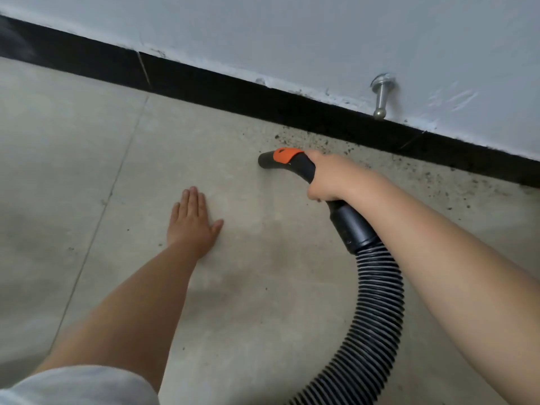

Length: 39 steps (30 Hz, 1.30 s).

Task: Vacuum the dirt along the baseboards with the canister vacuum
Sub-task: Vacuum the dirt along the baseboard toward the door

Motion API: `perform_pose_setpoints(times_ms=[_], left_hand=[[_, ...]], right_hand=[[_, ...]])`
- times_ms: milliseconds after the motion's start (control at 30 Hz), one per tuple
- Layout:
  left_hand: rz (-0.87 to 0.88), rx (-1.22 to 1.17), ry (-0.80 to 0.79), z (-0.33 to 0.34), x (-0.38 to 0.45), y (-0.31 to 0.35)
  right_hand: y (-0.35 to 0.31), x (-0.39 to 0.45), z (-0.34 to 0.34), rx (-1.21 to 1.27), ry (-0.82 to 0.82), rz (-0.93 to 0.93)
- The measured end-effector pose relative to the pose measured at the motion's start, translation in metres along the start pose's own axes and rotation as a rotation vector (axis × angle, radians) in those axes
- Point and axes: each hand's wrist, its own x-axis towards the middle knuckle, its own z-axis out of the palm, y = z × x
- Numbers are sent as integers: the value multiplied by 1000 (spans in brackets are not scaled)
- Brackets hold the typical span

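Observation:
My right hand (330, 176) grips the black vacuum handle (295, 163), which carries an orange slider on top. Its open nozzle end (263, 162) points left, low over the beige floor tile and a short way out from the black baseboard (233, 95). The ribbed black hose (377, 302) curves down from the handle to the bottom edge of the view. Dark dirt specks (321, 141) lie along the baseboard, from just behind my right hand off to the right. My left hand (191, 222) rests flat on the floor with its fingers straight, left of the nozzle.
A metal door stop (381, 96) sticks out of the grey wall above the baseboard, right of centre. Grout lines (111, 194) cross the tiles on the left. More dirt (455, 191) spreads near the baseboard at far right. A grey sleeve (73, 384) shows at bottom left.

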Motion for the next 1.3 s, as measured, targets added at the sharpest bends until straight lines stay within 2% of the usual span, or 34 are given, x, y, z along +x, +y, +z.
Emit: perform_pose_setpoints(times_ms=[267,400,733,933,1300], left_hand=[[10,1,-17,-13,8,-4],[31,13,-46,-17,8,-3],[74,32,-115,-21,9,-11],[73,38,-149,-24,9,-10],[50,38,-186,-31,7,-9]], right_hand=[[33,26,7,244,149,191],[46,25,18,322,210,214],[25,44,0,305,148,174],[18,39,0,229,111,83],[22,53,-8,287,154,157]])
